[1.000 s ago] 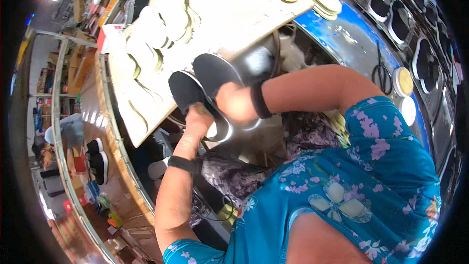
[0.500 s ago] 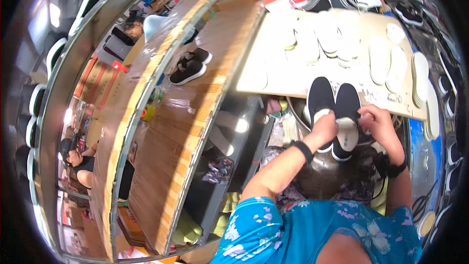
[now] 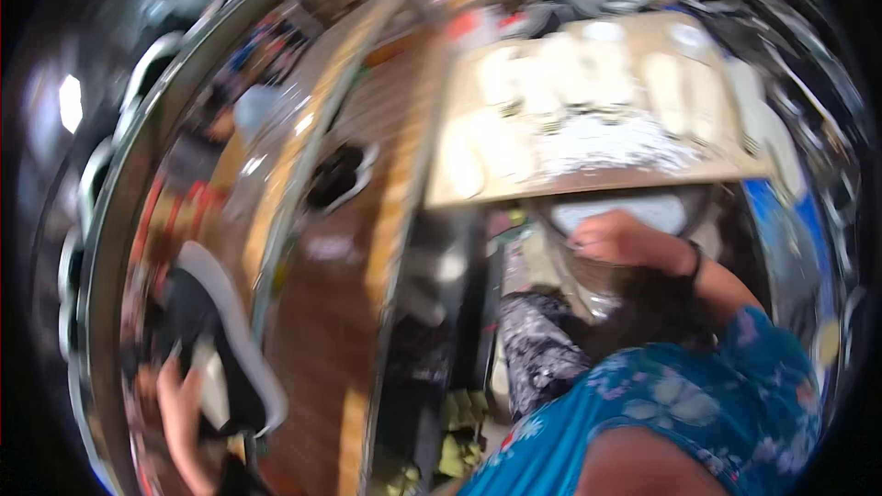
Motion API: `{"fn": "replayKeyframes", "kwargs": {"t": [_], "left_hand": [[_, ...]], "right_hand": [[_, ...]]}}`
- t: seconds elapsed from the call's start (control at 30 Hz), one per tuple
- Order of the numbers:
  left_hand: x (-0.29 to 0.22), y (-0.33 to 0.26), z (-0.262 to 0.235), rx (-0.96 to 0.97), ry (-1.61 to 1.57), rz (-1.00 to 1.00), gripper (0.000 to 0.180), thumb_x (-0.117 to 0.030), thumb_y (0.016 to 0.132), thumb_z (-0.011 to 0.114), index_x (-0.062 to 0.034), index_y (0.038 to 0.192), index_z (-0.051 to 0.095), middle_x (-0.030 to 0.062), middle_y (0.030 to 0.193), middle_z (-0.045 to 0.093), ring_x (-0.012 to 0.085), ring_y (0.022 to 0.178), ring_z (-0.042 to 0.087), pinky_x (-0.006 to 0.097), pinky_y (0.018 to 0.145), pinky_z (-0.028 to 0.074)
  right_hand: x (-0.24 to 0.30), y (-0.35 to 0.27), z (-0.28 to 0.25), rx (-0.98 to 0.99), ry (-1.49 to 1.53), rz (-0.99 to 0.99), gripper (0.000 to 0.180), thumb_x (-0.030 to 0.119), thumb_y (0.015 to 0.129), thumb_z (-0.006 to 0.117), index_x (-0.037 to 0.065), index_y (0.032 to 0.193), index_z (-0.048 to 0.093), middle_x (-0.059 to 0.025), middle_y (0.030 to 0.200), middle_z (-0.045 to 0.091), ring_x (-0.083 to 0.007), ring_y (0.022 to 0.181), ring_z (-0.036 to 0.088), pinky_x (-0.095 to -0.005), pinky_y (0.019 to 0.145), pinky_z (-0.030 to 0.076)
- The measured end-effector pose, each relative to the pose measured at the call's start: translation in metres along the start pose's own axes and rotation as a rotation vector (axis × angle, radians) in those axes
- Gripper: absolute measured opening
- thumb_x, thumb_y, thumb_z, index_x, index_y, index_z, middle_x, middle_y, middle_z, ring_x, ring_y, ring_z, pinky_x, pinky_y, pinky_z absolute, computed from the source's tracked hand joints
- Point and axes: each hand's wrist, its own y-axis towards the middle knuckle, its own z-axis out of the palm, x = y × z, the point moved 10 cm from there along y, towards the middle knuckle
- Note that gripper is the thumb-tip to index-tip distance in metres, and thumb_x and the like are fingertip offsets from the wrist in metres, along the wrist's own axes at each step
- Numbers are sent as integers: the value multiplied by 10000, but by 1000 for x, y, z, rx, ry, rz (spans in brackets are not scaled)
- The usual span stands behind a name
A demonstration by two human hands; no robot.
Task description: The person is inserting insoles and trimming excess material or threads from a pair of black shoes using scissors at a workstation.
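Observation:
My left hand reaches out to the far left, over the shelf side. It grips a black slip-on shoe with a white sole and a pale lining, fingers at its opening. Blur hides whether a second shoe is behind it. Over my lap, my right hand is just in front of the board's near edge, above a round, dark-rimmed container with a pale inside. Its fingers are curled together and smeared; anything between them is hidden.
Pale insoles lie in stacks and pairs on the wooden board. A shelf rack stands at left, carrying black shoes. Beyond it a person shows blurred. More shoes line the right side.
My left hand has swung from my lap far to the left, taking the black footwear with it. The right hand has shifted left over the container. The view has turned and blurred.

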Motion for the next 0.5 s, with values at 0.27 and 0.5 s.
{"fn": "replayKeyframes", "kwargs": {"t": [0.27,0.5], "left_hand": [[-176,105,142,381,-160,321,330,-94,821,548,5,1135,525,100,992,589,171,849,565,269,715,461],[-429,-58,385,1185,-356,398,342,-122,867,526,7,1182,486,91,966,599,145,789,569,231,701,456]], "right_hand": [[-41,-32,-3,289,184,509,262,204,714,559,49,925,569,-180,761,597,-368,740,568,-458,636,433],[-191,-252,-253,-438,-182,981,223,233,818,526,38,913,579,-160,838,609,-296,752,574,-384,681,448]]}}
